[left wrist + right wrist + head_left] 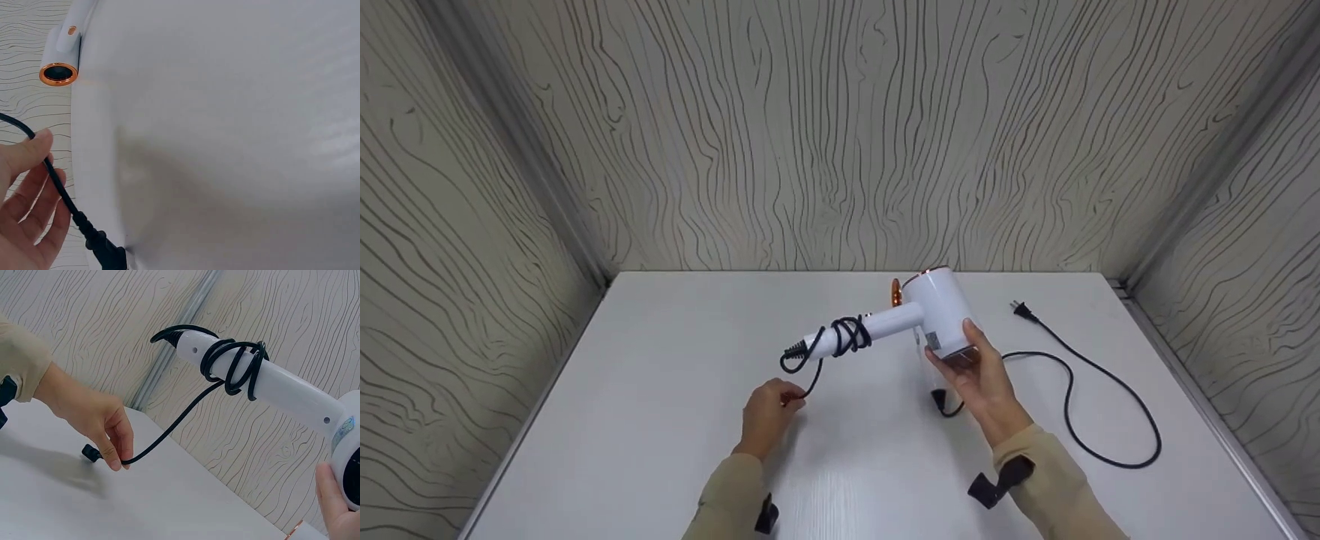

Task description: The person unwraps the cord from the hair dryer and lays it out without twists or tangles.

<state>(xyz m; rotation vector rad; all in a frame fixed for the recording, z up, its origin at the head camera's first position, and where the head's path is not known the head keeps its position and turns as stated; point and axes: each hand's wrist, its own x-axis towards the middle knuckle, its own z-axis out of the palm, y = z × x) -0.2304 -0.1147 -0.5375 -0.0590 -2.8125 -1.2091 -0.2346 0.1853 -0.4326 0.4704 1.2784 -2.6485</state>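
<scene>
A white hair dryer (943, 304) is held up over the table, tilted, with its black cord (851, 335) wound in several loops around the handle (292, 396). My right hand (986, 382) grips the barrel by its rear end. To the left and lower, my left hand (771, 409) pinches the loose stretch of that cord between thumb and fingers. Just past those fingers hangs the plug (107, 250), near the tabletop. In the left wrist view a second white hair dryer (59, 50) shows its copper-ringed nozzle; the head view mostly hides it behind the held one.
From the second dryer's handle end, a black cord (1155, 435) curves across the right of the white table (660, 360), its two-pin plug (1021, 310) toward the back. Wood-patterned panels (840, 135) wall the back and both sides.
</scene>
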